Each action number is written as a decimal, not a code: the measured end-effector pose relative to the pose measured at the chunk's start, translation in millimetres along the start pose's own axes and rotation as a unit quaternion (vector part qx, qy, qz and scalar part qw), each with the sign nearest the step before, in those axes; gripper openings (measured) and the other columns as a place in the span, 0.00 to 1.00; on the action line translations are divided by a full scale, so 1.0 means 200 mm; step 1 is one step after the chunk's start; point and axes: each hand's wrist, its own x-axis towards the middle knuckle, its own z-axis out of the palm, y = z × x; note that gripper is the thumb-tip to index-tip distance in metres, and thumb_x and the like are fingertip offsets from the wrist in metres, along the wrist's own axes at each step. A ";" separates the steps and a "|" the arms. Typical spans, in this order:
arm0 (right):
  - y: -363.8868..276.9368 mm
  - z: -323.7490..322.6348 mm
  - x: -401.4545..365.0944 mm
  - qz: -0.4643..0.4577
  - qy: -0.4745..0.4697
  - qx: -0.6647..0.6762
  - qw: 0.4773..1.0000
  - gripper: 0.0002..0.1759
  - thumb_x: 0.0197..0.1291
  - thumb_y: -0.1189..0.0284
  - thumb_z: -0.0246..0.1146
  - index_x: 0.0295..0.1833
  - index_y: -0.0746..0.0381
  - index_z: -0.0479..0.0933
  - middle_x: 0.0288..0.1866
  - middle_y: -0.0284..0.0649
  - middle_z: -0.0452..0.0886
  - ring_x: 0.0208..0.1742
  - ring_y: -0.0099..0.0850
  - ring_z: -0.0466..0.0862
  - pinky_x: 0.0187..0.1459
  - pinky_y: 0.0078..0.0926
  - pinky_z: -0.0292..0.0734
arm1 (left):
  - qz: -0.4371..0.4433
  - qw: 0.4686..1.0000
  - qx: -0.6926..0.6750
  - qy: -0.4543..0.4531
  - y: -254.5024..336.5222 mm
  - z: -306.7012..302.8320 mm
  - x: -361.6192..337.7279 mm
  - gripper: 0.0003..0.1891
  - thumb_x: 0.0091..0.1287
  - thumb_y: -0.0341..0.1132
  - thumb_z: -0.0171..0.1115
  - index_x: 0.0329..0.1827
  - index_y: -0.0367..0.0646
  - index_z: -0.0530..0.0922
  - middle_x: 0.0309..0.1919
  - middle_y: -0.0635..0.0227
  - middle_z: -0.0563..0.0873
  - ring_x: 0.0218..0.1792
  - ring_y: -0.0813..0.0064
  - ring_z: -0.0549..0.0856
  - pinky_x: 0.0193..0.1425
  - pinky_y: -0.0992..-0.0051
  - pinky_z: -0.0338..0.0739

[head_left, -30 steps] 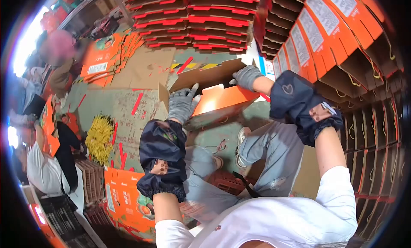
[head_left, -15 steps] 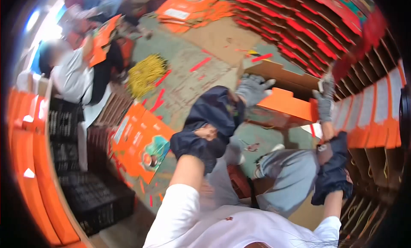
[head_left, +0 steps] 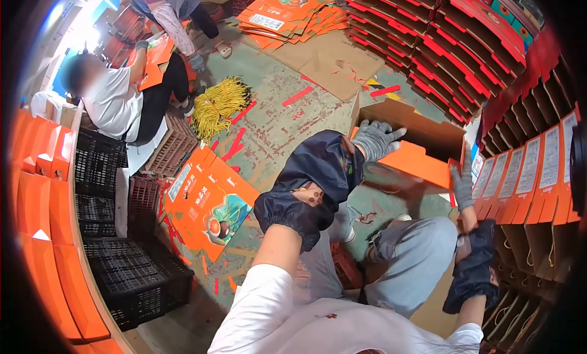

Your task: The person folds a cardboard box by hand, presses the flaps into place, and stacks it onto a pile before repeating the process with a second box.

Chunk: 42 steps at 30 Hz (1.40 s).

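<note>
An open cardboard box, orange outside and brown inside, lies in front of me with its opening facing up. At its left end is my left hand in a grey glove, closed over the wall and the orange flap. My right hand, also gloved, is at the right end; its fingers are stretched along the side, with the thumb apart near the front corner. Dark sleeve covers are on both forearms.
Stacked boxes rise at the back right. Flat orange sheets and a yellow cord bundle lie on the floor to the left. Black crates stand at the lower left. A seated person holds orange card.
My right hand has moved slightly down, and its fingers now lie straighter along the box end. The left hand stays on the box. The view has shifted slightly.
</note>
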 end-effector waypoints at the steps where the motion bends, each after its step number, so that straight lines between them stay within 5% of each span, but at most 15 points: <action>1: -0.04 -0.03 -0.03 -0.001 -0.025 0.014 1.000 0.34 0.66 0.74 0.52 0.78 0.60 0.53 0.79 0.40 0.56 0.79 0.29 0.53 0.76 0.27 0.45 | 0.004 1.000 0.005 0.012 0.01 0.01 0.01 0.27 0.73 0.56 0.42 0.74 0.63 0.63 0.57 0.63 0.77 0.59 0.63 0.75 0.65 0.51 0.63; 3: 0.11 -0.06 0.05 0.258 -0.011 0.518 0.815 0.33 0.73 0.62 0.51 0.78 0.60 0.52 0.79 0.38 0.56 0.78 0.30 0.55 0.76 0.28 0.48 | 0.016 0.999 0.015 0.027 0.02 0.06 0.01 0.27 0.73 0.56 0.42 0.73 0.62 0.65 0.55 0.63 0.78 0.58 0.64 0.76 0.63 0.52 0.64; 4: 0.12 -0.13 0.00 0.180 -0.051 0.648 0.738 0.34 0.74 0.55 0.48 0.77 0.61 0.52 0.77 0.36 0.58 0.76 0.29 0.58 0.75 0.28 0.51 | -0.001 1.000 0.009 0.015 0.05 -0.02 -0.01 0.26 0.72 0.56 0.44 0.71 0.60 0.68 0.53 0.65 0.79 0.56 0.64 0.77 0.61 0.52 0.66; 5: 0.14 -0.13 0.01 0.298 -0.009 0.620 0.725 0.33 0.73 0.59 0.52 0.77 0.60 0.55 0.75 0.35 0.62 0.73 0.27 0.62 0.73 0.25 0.55 | 0.012 0.999 -0.013 0.042 0.04 0.02 0.00 0.26 0.72 0.56 0.45 0.70 0.59 0.69 0.52 0.64 0.80 0.56 0.63 0.78 0.61 0.52 0.66; 7: 0.15 -0.12 -0.01 0.166 -0.074 0.263 0.948 0.33 0.69 0.66 0.58 0.76 0.58 0.57 0.71 0.36 0.65 0.69 0.27 0.65 0.68 0.22 0.61 | 0.034 0.993 -0.051 0.101 0.01 0.06 0.02 0.26 0.72 0.56 0.46 0.69 0.58 0.70 0.51 0.64 0.80 0.55 0.63 0.78 0.61 0.52 0.66; 13: 0.19 -0.09 0.07 0.233 -0.040 0.253 0.938 0.22 0.53 0.81 0.70 0.54 0.61 0.73 0.47 0.35 0.80 0.48 0.27 0.78 0.52 0.24 0.74 | 0.069 0.929 0.040 0.361 0.04 -0.16 -0.05 0.26 0.60 0.46 0.62 0.64 0.57 0.74 0.56 0.69 0.77 0.59 0.62 0.74 0.66 0.55 0.61; 18: 0.19 -0.06 0.07 0.248 -0.024 0.285 0.925 0.18 0.56 0.80 0.68 0.52 0.61 0.75 0.47 0.34 0.80 0.46 0.25 0.78 0.51 0.22 0.74 | -0.121 0.851 0.013 0.511 -0.31 -0.26 -0.12 0.23 0.62 0.44 0.62 0.62 0.59 0.75 0.58 0.76 0.76 0.62 0.66 0.72 0.65 0.57 0.63; 19: 0.19 -0.06 0.08 0.255 -0.027 0.299 0.919 0.18 0.56 0.80 0.68 0.52 0.61 0.75 0.47 0.34 0.80 0.46 0.25 0.78 0.51 0.22 0.74 | -0.176 0.884 -0.194 0.388 -0.39 -0.20 -0.14 0.22 0.65 0.45 0.61 0.63 0.57 0.74 0.58 0.78 0.77 0.60 0.69 0.73 0.64 0.59 0.65; 21: 0.20 -0.07 0.08 0.253 -0.056 0.293 0.920 0.26 0.58 0.81 0.67 0.62 0.64 0.70 0.55 0.37 0.78 0.55 0.27 0.77 0.56 0.21 0.72 | -0.253 0.784 -0.562 0.080 -0.52 -0.09 -0.16 0.21 0.70 0.46 0.58 0.64 0.53 0.73 0.56 0.81 0.78 0.58 0.73 0.75 0.60 0.63 0.70; 24: 0.28 -0.07 0.06 0.243 -0.084 0.286 0.923 0.38 0.58 0.82 0.66 0.73 0.68 0.58 0.66 0.41 0.73 0.65 0.29 0.72 0.65 0.22 0.67 | -0.240 0.704 -0.664 0.069 -0.25 -0.17 -0.22 0.23 0.72 0.47 0.57 0.65 0.47 0.71 0.53 0.79 0.80 0.53 0.78 0.78 0.53 0.69 0.75; 28: 0.29 -0.10 0.02 0.238 -0.109 0.293 0.920 0.38 0.58 0.81 0.67 0.73 0.68 0.59 0.66 0.42 0.73 0.64 0.30 0.73 0.65 0.23 0.68 | -0.117 0.628 -0.769 -0.033 -0.38 0.01 -0.11 0.28 0.65 0.43 0.68 0.65 0.42 0.71 0.57 0.63 0.79 0.61 0.70 0.76 0.65 0.69 0.70; 32: 0.33 -0.05 0.01 0.234 -0.090 0.181 0.951 0.35 0.59 0.80 0.67 0.71 0.68 0.62 0.65 0.44 0.74 0.64 0.30 0.72 0.65 0.26 0.68 | -0.066 0.856 -0.484 0.168 -0.26 0.15 -0.05 0.34 0.54 0.33 0.75 0.64 0.38 0.71 0.58 0.56 0.79 0.63 0.63 0.74 0.70 0.69 0.67; 34: 0.29 -0.05 0.04 0.241 -0.080 0.114 0.961 0.31 0.58 0.79 0.66 0.68 0.65 0.68 0.63 0.45 0.77 0.65 0.30 0.73 0.67 0.29 0.67 | -0.058 0.880 -0.412 0.229 -0.25 0.18 -0.05 0.32 0.55 0.31 0.73 0.64 0.39 0.72 0.59 0.55 0.78 0.64 0.61 0.74 0.70 0.69 0.67; 38: 0.08 -0.15 0.02 -0.021 -0.178 0.116 0.977 0.25 0.60 0.81 0.60 0.64 0.59 0.75 0.61 0.44 0.78 0.67 0.33 0.72 0.69 0.27 0.62 | 0.048 0.897 -0.366 0.244 -0.19 0.13 -0.08 0.24 0.55 0.28 0.70 0.57 0.46 0.80 0.60 0.59 0.79 0.62 0.60 0.75 0.67 0.71 0.70; 42: -0.09 -0.25 -0.05 0.036 -0.225 0.208 0.951 0.24 0.61 0.77 0.60 0.65 0.61 0.73 0.65 0.44 0.74 0.71 0.34 0.68 0.71 0.29 0.59 | 0.117 0.926 -0.311 0.176 -0.20 0.14 -0.11 0.22 0.56 0.29 0.69 0.56 0.52 0.82 0.60 0.63 0.80 0.61 0.60 0.75 0.66 0.67 0.71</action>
